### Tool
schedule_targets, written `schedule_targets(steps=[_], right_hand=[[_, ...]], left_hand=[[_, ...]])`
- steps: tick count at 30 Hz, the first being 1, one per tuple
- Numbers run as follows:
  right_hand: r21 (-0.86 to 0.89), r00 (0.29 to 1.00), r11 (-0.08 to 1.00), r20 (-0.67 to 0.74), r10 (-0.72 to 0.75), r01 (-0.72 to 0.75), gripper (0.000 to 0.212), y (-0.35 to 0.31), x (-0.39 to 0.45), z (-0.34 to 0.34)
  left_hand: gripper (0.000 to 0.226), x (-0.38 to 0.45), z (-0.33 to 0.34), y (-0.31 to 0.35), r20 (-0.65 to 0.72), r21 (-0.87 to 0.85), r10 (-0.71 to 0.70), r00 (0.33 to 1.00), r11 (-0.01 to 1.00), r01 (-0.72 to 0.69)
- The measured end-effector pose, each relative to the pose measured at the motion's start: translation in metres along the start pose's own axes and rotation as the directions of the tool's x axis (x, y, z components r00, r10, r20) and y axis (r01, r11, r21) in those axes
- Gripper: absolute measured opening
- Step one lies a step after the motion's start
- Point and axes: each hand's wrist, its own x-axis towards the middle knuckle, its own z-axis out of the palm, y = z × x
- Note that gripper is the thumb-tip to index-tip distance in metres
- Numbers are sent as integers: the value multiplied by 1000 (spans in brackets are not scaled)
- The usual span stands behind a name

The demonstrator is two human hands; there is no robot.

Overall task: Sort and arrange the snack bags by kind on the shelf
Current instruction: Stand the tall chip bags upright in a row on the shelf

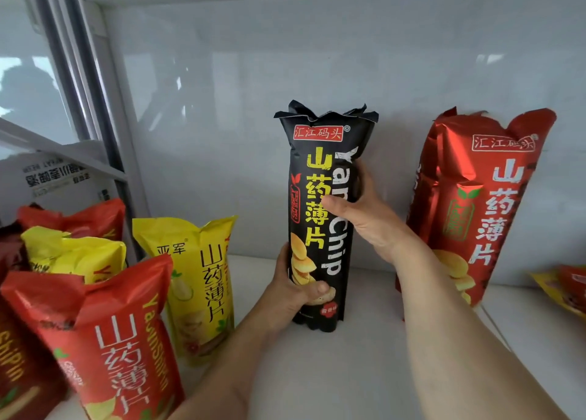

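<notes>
A tall black yam-chip bag stands upright on the white shelf, near the back wall. My left hand grips its lower part from the left, thumb across the front. My right hand holds its middle from the right, fingers curled round the side. A tall red yam-chip bag leans against the back wall just to the right, partly behind my right forearm. At the left stand a yellow bag, a red bag in front, another yellow bag and a red bag behind.
A grey shelf post rises at the left with a glass panel beside it. Another bag, red and yellow, lies flat at the far right edge. A dark red bag is cut off at the bottom left.
</notes>
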Motion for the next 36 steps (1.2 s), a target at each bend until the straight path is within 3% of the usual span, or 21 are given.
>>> schedule_targets(steps=[7, 11, 16, 25, 30, 36], right_hand=[[-6, 999, 999, 29, 41, -41, 131, 8, 2, -2], [1, 998, 999, 45, 41, -41, 136, 8, 0, -5], [15, 1000, 1000, 4, 18, -18, 130, 12, -13, -9], [17, 993, 999, -116, 29, -27, 117, 14, -41, -23], [5, 985, 998, -164, 59, -59, 94, 18, -45, -27], [17, 976, 998, -210, 64, -62, 87, 19, -46, -31]], left_hand=[[120, 12, -1, 1, 75, 19, 19, 997, 1000, -21], [119, 16, -2, -2, 94, 27, 20, 995, 999, -23], [120, 14, 5, 3, 149, 66, 20, 989, 997, -30], [68, 6, 33, 13, 223, 92, 41, 974, 994, -63], [67, 16, 39, 8, 226, 116, 46, 973, 991, -74], [71, 24, 49, 6, 213, 89, 70, 975, 992, -90]])
